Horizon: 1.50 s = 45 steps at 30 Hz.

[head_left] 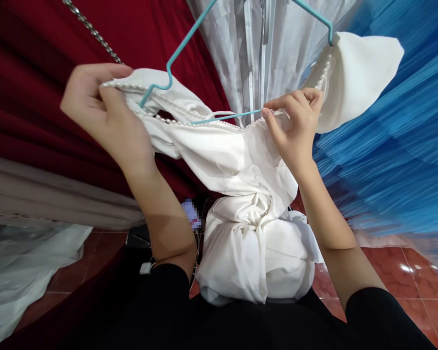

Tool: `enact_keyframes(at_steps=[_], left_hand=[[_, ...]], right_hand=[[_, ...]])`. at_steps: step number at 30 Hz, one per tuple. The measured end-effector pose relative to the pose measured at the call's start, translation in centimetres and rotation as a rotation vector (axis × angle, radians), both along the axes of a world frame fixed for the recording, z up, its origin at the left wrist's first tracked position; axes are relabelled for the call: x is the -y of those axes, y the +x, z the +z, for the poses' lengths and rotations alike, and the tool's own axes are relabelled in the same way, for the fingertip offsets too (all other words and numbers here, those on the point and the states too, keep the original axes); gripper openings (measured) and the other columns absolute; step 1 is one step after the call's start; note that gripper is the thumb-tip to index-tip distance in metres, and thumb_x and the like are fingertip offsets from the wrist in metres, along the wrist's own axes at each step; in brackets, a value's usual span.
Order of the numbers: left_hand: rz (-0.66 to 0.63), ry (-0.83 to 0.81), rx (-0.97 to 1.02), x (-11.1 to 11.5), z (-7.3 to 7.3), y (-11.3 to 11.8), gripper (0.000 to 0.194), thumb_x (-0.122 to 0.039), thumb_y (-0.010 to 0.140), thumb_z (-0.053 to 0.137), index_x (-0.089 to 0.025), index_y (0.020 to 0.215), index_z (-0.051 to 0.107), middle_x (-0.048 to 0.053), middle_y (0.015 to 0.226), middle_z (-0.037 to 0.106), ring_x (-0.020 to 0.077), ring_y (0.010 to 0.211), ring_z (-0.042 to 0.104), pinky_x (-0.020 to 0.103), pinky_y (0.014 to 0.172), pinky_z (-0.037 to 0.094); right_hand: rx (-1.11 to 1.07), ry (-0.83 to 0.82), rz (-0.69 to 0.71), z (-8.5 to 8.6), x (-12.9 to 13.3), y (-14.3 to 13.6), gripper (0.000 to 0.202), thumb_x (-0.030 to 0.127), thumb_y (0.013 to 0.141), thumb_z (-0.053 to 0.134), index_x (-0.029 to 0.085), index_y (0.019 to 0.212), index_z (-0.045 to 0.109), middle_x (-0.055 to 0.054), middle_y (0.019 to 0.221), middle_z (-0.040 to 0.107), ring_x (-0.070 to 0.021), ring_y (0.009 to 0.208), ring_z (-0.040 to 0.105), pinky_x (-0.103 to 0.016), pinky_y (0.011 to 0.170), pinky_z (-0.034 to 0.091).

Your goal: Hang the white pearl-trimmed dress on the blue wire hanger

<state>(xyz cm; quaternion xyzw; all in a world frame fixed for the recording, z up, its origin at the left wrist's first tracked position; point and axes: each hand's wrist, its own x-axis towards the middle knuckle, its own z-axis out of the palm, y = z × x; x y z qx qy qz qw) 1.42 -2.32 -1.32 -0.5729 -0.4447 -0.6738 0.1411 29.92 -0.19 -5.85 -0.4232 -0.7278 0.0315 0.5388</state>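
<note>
A white dress with pearl trim along its neckline hangs in front of me, its skirt bunched low near my lap. Through its shoulders runs a thin light-blue hanger, whose hook lies outside the picture. My left hand is closed on the pearl-edged shoulder of the dress at the left. Thumb and index finger of my right hand pinch the lower bar of the hanger at the neckline; whether they also hold fabric is hard to see. The right puffed sleeve stands out past my right hand.
Dark red cloth hangs at the left, with a silvery chain in front of it. White sheer fabric is behind the hanger, and blue tulle fills the right. Red tiles cover the floor. A blurred purple item lies below.
</note>
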Motion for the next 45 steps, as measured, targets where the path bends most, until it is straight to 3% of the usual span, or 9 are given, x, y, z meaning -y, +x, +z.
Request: enact_keyframes(at_steps=[6, 10, 17, 20, 25, 31, 34, 38, 45], left_hand=[[-0.006, -0.067, 0.272, -0.4, -5.4, -1.4, 0.009, -0.016, 0.084, 0.062, -0.022, 0.083, 0.068, 0.001, 0.082, 0.067, 0.0207, 0.085, 0.065, 0.048, 0.089, 0.056], [-0.201, -0.274, 0.211, 0.8, -8.2, 2.8, 0.011, -0.014, 0.078, 0.070, -0.016, 0.088, 0.068, 0.001, 0.083, 0.070, 0.0176, 0.080, 0.069, 0.037, 0.076, 0.060], [-0.378, -0.177, -0.304, 4.1, -4.0, 11.8, 0.018, -0.014, 0.084, 0.065, -0.030, 0.092, 0.068, -0.002, 0.108, 0.070, 0.0239, 0.108, 0.064, 0.045, 0.096, 0.054], [-0.263, -0.219, -0.283, 3.1, -2.7, 11.7, 0.030, -0.011, 0.082, 0.067, -0.031, 0.104, 0.066, 0.000, 0.121, 0.066, 0.0274, 0.121, 0.057, 0.050, 0.106, 0.046], [-0.249, -0.358, -0.287, 1.1, -3.3, 10.4, 0.025, -0.012, 0.083, 0.067, -0.029, 0.101, 0.064, 0.002, 0.100, 0.067, 0.0260, 0.099, 0.059, 0.048, 0.096, 0.045], [-0.273, -0.378, -0.245, 0.7, -4.1, 10.5, 0.009, -0.031, 0.089, 0.068, -0.025, 0.093, 0.062, 0.004, 0.094, 0.062, 0.0258, 0.099, 0.056, 0.049, 0.101, 0.037], [-0.270, -0.375, -0.227, 0.9, -3.9, 10.5, 0.008, -0.029, 0.088, 0.069, -0.024, 0.091, 0.063, 0.004, 0.091, 0.061, 0.0260, 0.100, 0.056, 0.050, 0.102, 0.037], [-0.181, -0.348, -0.217, 1.5, -3.5, 10.4, 0.010, -0.019, 0.083, 0.071, -0.025, 0.085, 0.063, 0.003, 0.086, 0.059, 0.0258, 0.095, 0.057, 0.050, 0.100, 0.039], [-0.207, -0.391, -0.248, 1.1, -3.2, 10.1, 0.014, -0.017, 0.080, 0.075, -0.024, 0.086, 0.064, 0.002, 0.085, 0.058, 0.0227, 0.090, 0.054, 0.050, 0.099, 0.039]], right_hand=[[0.001, -0.006, -0.010, 0.1, 0.4, -0.7, 0.034, 0.055, 0.094, 0.048, 0.026, 0.092, 0.066, -0.005, 0.089, 0.060, -0.0246, 0.116, 0.051, -0.057, 0.109, 0.042], [-0.005, -0.054, 0.010, 0.1, 0.6, -1.3, 0.034, 0.055, 0.095, 0.047, 0.026, 0.094, 0.065, -0.005, 0.092, 0.061, -0.0242, 0.116, 0.050, -0.056, 0.109, 0.042], [-0.011, -0.031, -0.060, 0.6, 1.6, -1.5, 0.026, 0.050, 0.093, 0.052, 0.029, 0.092, 0.067, -0.003, 0.092, 0.065, -0.0242, 0.108, 0.050, -0.053, 0.108, 0.042], [0.024, -0.041, -0.026, 0.9, 2.2, -1.2, 0.024, 0.047, 0.094, 0.052, 0.031, 0.103, 0.068, -0.003, 0.098, 0.068, -0.0243, 0.110, 0.052, -0.054, 0.107, 0.043], [0.025, 0.016, -0.001, 1.0, 2.4, -0.5, 0.025, 0.039, 0.097, 0.047, 0.031, 0.111, 0.066, -0.003, 0.111, 0.067, -0.0216, 0.113, 0.057, -0.048, 0.100, 0.050], [-0.098, 0.493, -0.261, 2.7, 0.0, 1.8, 0.025, 0.027, 0.090, 0.058, 0.026, 0.114, 0.066, -0.008, 0.117, 0.063, -0.0215, 0.117, 0.058, -0.045, 0.106, 0.043], [-0.041, 0.537, -0.279, 3.6, -2.1, 3.2, 0.044, 0.027, 0.080, 0.069, 0.021, 0.123, 0.064, -0.010, 0.123, 0.064, -0.0244, 0.124, 0.055, -0.046, 0.116, 0.035], [-0.089, 0.372, -0.136, 4.1, -3.9, 4.3, 0.033, 0.002, 0.076, 0.056, 0.019, 0.099, 0.073, -0.003, 0.092, 0.073, -0.0141, 0.088, 0.067, -0.029, 0.083, 0.051], [-0.273, 0.466, -0.155, 5.1, -5.0, 5.9, 0.029, -0.001, 0.077, 0.051, 0.018, 0.085, 0.071, -0.004, 0.078, 0.068, -0.0116, 0.066, 0.057, -0.028, 0.062, 0.038]])
